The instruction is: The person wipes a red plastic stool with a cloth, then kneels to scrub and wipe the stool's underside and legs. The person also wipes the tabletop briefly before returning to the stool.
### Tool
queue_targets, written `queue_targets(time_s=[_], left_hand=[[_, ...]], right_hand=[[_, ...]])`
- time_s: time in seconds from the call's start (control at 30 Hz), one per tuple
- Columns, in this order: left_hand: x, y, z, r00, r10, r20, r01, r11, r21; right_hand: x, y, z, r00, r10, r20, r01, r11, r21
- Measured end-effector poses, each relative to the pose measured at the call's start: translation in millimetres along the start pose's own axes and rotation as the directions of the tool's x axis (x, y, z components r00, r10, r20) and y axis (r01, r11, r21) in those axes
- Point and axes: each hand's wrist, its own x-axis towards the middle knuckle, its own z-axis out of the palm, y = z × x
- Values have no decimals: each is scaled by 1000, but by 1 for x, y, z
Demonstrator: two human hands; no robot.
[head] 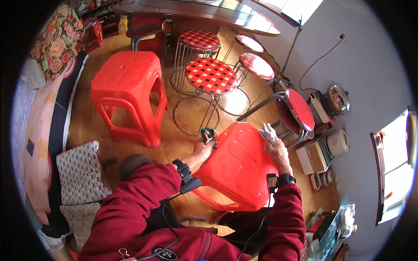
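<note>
In front of me a red plastic stool [240,160] stands between my arms, its seat tilted in view. My right hand [277,151] is closed around a crumpled white-grey cloth [268,133] at the stool's right edge. On the opposite side, my left hand [203,148] grips a small dark green item [207,133] beside the seat; it looks like bunched fabric, but its kind is unclear. Black straps with small devices and cables sit on both wrists. A second red plastic stool [127,73] stands upright on the wooden floor, ahead and to the left.
Several round metal-legged stools, including a checkered one [211,75], stand ahead. A red-topped folding chair [299,109] is close on the right. Boxes [312,158] and an electric pan [336,99] line the wall. To the left is a bed [39,124] with a phone [30,147].
</note>
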Motion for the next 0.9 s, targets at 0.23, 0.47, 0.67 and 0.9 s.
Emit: queue_targets(time_s=[0.23, 0.47, 0.67, 0.9], left_hand=[[-10, 12, 3, 992, -128, -24, 106, 902, -420], [10, -10, 0, 991, -81, -105, 33, 918, -395], [27, -34, -2, 968, -31, -249, -43, 957, -288], [20, -33, -13, 957, 175, 233, 60, 664, -745]], right_hand=[[51, -98, 40, 951, -309, 32, 311, 946, -95], [45, -147, 43, 842, -491, 225, 534, 816, -219], [19, -178, 52, 751, -511, 418, 659, 624, -421], [-75, -153, 48, 692, -718, -65, 721, 692, 39]])
